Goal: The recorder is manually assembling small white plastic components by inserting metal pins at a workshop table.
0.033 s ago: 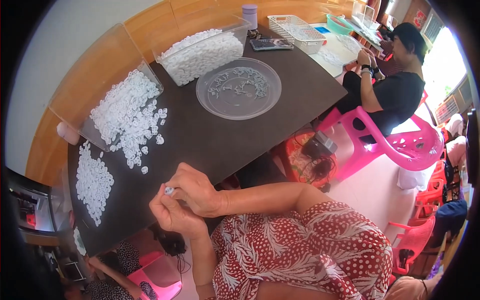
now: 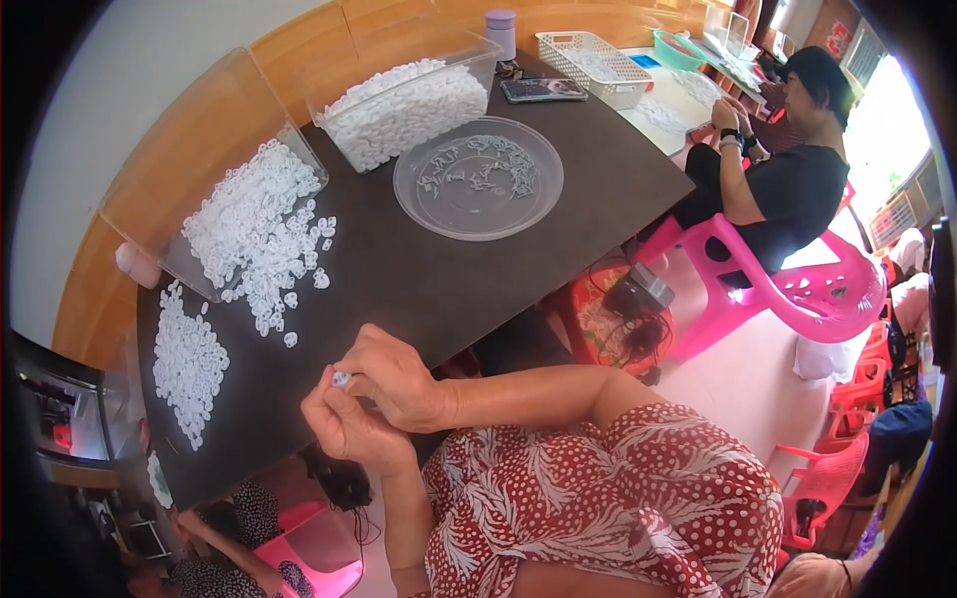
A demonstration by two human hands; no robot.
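At eight o'clock in view, left hand and right hand both grasp a small white piece at the fingertips. Worth bracing hands together, keeping the piece square. Grey bits: clear round dish, twelve o'clock.

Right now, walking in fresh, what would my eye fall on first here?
Probably the white heap spilling from a clear bin across the dark table at the left. Next, by the table's near edge, the joined fingers, with a small white piece showing between them. The bright pink chair also stands out at upper right, with a person in black.
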